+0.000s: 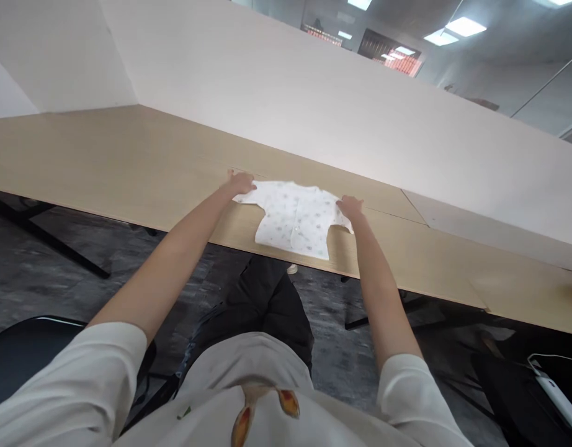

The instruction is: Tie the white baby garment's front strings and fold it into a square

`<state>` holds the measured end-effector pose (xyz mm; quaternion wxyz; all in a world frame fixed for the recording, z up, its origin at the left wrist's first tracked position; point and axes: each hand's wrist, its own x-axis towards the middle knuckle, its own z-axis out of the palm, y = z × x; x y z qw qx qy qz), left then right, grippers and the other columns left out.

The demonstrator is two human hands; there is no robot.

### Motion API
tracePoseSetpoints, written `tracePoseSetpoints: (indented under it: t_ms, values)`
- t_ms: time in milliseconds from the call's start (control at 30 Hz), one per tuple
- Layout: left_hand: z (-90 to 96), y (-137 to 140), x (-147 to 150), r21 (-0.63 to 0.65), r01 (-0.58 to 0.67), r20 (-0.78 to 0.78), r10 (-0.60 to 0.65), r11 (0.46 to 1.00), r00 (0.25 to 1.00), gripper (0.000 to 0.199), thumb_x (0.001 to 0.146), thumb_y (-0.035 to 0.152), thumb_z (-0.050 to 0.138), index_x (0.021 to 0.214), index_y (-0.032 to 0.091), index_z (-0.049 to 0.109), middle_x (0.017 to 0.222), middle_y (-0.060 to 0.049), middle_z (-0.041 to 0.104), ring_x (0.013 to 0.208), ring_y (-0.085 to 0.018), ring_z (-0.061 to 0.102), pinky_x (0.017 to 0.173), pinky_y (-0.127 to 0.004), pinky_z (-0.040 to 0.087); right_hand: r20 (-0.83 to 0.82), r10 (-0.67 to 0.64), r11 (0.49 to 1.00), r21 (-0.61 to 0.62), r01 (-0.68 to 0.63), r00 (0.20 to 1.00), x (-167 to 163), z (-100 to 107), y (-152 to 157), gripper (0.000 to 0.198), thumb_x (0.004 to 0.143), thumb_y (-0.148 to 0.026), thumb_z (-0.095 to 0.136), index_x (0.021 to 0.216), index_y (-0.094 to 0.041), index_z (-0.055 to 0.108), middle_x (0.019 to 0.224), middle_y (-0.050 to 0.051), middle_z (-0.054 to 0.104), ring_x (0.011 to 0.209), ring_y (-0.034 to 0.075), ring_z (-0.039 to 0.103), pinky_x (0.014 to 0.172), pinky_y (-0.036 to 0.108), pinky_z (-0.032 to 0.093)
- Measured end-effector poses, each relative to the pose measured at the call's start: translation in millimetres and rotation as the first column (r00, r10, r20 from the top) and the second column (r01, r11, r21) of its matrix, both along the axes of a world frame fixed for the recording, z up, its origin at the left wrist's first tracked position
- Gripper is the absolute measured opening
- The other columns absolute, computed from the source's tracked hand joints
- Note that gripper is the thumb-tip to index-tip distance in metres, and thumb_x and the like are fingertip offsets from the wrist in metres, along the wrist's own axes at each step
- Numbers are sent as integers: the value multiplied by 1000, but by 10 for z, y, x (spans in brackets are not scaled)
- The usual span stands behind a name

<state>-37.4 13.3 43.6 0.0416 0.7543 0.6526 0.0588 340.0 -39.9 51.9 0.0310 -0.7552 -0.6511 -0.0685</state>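
A small white baby shirt (295,217) with a faint speckled print lies spread on the wooden table, its front placket facing up and its hem near the table's front edge. My left hand (242,182) is closed on the sleeve at the left end. At the other side, my right hand (350,206) grips the right sleeve close to the shoulder. Both sleeves stretch outward between my hands. My fingertips are partly hidden behind the backs of my hands.
The long light-wood table (104,155) runs along a white wall (267,93). A black chair (30,347) stands at lower left. At lower right, a white device with a cable (563,400) rests on a black surface. Dark metal table legs (58,239) stand below.
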Motion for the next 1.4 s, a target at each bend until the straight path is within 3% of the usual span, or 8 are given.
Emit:
tracePoseSetpoints:
  t_ms: [167, 267, 400, 567, 767, 1033, 1200, 1400]
  values:
    - [714, 26, -2, 324, -46, 139, 1, 945, 990, 40, 100, 34, 41, 120, 1, 52, 112, -12, 65, 116, -25, 56, 110, -50, 14, 32, -7, 910, 415, -7, 999, 244, 635, 179, 38, 100, -34, 33, 109, -8, 58, 98, 20, 65, 99, 30, 60, 96, 56, 38]
    - [845, -15, -39, 471, -41, 164, -42, 881, 986, 39, 101, 39, 39, 108, 5, 56, 102, -8, 65, 112, -22, 56, 111, -48, 14, 119, 53, 827, 551, -110, 992, 317, 778, 124, 40, 102, -35, 26, 105, -9, 56, 94, 16, 64, 96, 26, 59, 102, 53, 33]
    - [506, -78, -198, 475, 45, 183, -149, 879, 972, 36, 96, 46, 45, 87, 13, 59, 88, -6, 65, 106, -22, 57, 108, -47, 22, 240, 128, 854, 466, -230, 962, 319, 491, -135, 35, 101, -36, 33, 103, -11, 57, 90, 15, 65, 96, 25, 58, 103, 46, 33]
    - [-197, -327, -443, 225, 210, 187, -253, 952, 949, 28, 78, 45, 57, 69, 19, 59, 69, -3, 63, 78, -21, 61, 81, -32, 42, 313, 326, 925, 91, -370, 892, 353, -175, -596, 26, 97, -34, 45, 100, -11, 58, 82, 15, 66, 82, 24, 59, 83, 35, 39]
    - [-588, -673, -606, 176, 397, 267, -432, 901, 861, 41, 71, 52, 58, 93, 19, 69, 89, -6, 70, 82, -21, 63, 73, -29, 46, 326, 496, 868, -142, -476, 805, 447, -608, -1079, 35, 98, -36, 42, 113, -9, 59, 95, 18, 69, 83, 25, 61, 71, 29, 38]
    - [-849, -758, -985, 288, 210, 221, -278, 934, 935, 39, 77, 30, 44, 102, 19, 72, 115, -12, 69, 112, -29, 59, 100, -41, 44, 117, 137, 970, 184, -157, 984, 666, -801, -1306, 30, 83, -9, 45, 105, -10, 65, 107, 17, 63, 98, 25, 55, 77, 31, 42]
    - [-869, -795, -970, 262, 82, 274, -156, 962, 949, 40, 71, 19, 45, 99, 18, 74, 116, -9, 70, 112, -28, 60, 101, -40, 44, -113, -46, 927, 364, 85, 992, 724, -895, -1311, 34, 75, -7, 43, 101, -12, 65, 103, 16, 62, 98, 25, 51, 82, 34, 42]
    - [-880, -812, -1051, 222, -199, 519, 57, 954, 853, 46, 69, 13, 42, 102, 14, 75, 112, -8, 72, 107, -26, 63, 95, -38, 48, -289, -261, 869, 344, 354, 921, 680, -931, -1315, 39, 81, -6, 33, 108, -6, 61, 105, 22, 62, 102, 30, 53, 84, 38, 40]
